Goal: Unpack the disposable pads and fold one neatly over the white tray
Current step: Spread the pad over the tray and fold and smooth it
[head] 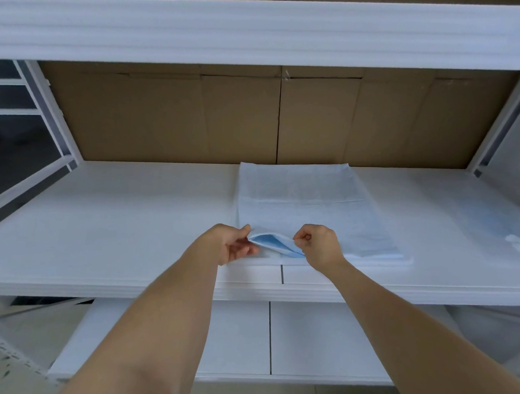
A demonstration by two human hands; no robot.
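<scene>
Both hands, the left hand (233, 246) and right hand (319, 245), pinch the near edge of the pad (309, 209), lifting its white top layer off blue at the shelf's (114, 218) front edge, the pad stretching back to cardboard (196, 116) behind.

Two hands were in view, a left hand (231, 244) and a right hand (319, 245). One stack of pads (307, 205) lay on one white shelf (113, 227). One clear wrapper (494, 223) lay to its right. Two cardboard boxes (196, 116) stood behind.
</scene>
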